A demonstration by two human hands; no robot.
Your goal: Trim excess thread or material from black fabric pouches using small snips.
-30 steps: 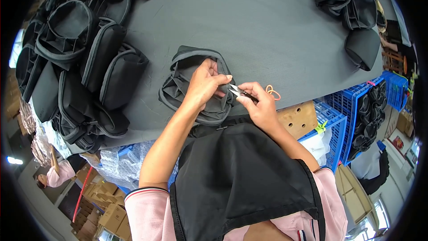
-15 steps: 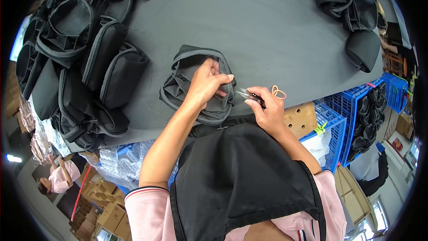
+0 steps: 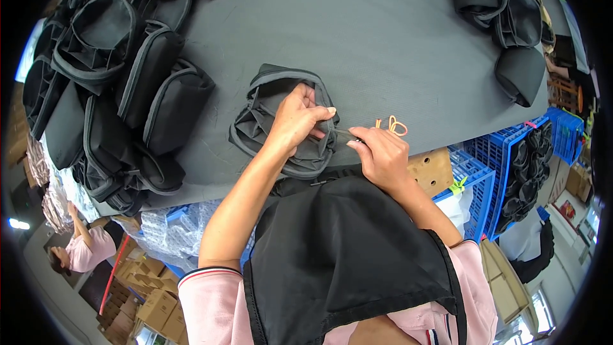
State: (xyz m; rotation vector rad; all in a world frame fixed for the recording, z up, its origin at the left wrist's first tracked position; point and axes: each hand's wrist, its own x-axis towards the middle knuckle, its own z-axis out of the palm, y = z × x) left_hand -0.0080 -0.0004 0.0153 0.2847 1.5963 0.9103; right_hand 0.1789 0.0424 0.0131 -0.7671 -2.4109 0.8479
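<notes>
A black zip pouch [image 3: 258, 131] lies unzipped on the grey tabletop in front of me, its inside dividers showing. My left hand [image 3: 299, 114] reaches into it and pinches its right rim, thumb on top and fingers partly hidden inside. Just to the right, my right hand [image 3: 385, 153] is closed around small thread snips [image 3: 348, 134]. Their thin blades point left and meet the pouch's rim; whether they touch the cloth is too small to tell. Thin orange loops [image 3: 397, 126] stick out behind my right fingers.
A large heap of similar black pouches [image 3: 163, 112] lies at the left, and a smaller pile [image 3: 520, 73] at the far right. Blue plastic crates [image 3: 501, 153] stand beyond the right table edge. A person in pink [image 3: 92, 249] is at the lower left, near cardboard boxes [image 3: 156, 306].
My right hand has turned slightly and brought the snips left to the pouch's rim. The left hand and pouch have stayed put. The person at the left has raised an arm.
</notes>
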